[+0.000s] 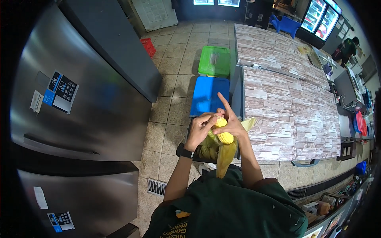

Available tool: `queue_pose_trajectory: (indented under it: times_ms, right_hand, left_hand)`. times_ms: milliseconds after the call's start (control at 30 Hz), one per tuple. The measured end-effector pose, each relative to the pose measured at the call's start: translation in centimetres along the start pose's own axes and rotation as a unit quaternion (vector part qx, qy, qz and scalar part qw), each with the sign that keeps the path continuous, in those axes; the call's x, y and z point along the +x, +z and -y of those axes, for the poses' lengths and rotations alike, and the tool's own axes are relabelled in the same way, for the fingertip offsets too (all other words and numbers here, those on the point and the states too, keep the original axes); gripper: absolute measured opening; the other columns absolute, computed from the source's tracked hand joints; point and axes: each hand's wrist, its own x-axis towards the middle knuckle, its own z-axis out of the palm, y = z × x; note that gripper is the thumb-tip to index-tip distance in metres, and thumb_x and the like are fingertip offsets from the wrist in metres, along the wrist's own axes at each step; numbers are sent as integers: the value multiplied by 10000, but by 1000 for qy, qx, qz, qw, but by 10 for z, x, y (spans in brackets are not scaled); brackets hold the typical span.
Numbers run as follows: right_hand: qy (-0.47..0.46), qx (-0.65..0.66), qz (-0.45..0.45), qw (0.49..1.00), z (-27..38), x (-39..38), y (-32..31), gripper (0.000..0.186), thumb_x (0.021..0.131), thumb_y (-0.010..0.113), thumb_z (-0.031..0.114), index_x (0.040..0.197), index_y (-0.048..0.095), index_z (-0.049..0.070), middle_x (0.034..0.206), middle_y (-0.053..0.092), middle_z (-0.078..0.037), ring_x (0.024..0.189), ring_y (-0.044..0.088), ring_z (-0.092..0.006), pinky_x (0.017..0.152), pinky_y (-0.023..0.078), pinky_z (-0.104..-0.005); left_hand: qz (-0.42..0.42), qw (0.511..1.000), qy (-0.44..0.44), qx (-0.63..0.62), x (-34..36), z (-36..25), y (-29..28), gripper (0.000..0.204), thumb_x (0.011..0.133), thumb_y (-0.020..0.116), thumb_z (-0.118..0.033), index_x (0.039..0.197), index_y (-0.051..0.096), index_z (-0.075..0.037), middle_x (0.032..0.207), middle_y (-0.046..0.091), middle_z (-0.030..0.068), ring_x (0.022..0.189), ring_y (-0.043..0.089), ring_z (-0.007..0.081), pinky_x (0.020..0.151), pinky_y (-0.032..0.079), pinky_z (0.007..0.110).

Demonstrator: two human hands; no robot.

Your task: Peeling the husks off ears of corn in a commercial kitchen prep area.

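Observation:
A partly husked yellow corn cob [226,137] is held up in front of my body. My right hand [235,126] is wrapped around it, thumb across the kernels and index finger stretched upward. At the cob's upper end, the fingers of my left hand [200,130] are pinched together against the tip; any fine strands between them are too small to make out. Peeled-back husk [226,158] hangs from the cob toward my shirt, and another husk leaf [249,123] sticks out beside my right wrist. Below my hands, loose green husks [208,152] lie in a dark container, partly hidden.
Beyond my hands stand a blue-lidded bin [210,89] and a green-lidded bin [214,59]. A stone-patterned counter [289,107] runs along the right. Steel refrigerators [91,79] line the left. A red crate [148,47] sits farther off, and another person [349,51] is at the far right.

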Motion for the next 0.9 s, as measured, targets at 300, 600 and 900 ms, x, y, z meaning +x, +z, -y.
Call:
queue_pose_trajectory:
  times_ms: [300, 600, 900]
  right_hand:
    - [-65, -168, -23, 983, -18, -6, 14, 739, 726, 801, 78, 1391, 481, 45, 988, 565, -28, 949, 535, -144, 867, 422, -272]
    - [-5, 219, -321, 921, -53, -10, 38, 402, 1019, 432, 443, 942, 529, 61, 929, 578, -76, 890, 624, -239, 840, 496, -391]
    - [-52, 352, -436, 827, -33, -2, -14, 272, 951, 507, 325, 844, 498, 75, 759, 522, -66, 678, 556, -223, 680, 510, -390]
  left_hand:
    - [-202, 963, -116, -134, -8, 32, 9, 300, 1002, 560, -282, 971, 655, 1, 871, 640, 18, 769, 570, 72, 709, 487, 243]
    - [-347, 879, -80, -316, 1, 20, 5, 303, 1026, 477, -370, 846, 514, -129, 801, 480, -27, 705, 462, 70, 677, 446, 257]
    - [-240, 820, -182, -486, -42, 55, -36, 382, 1025, 459, -285, 682, 319, -191, 555, 224, -70, 442, 245, 48, 376, 218, 207]
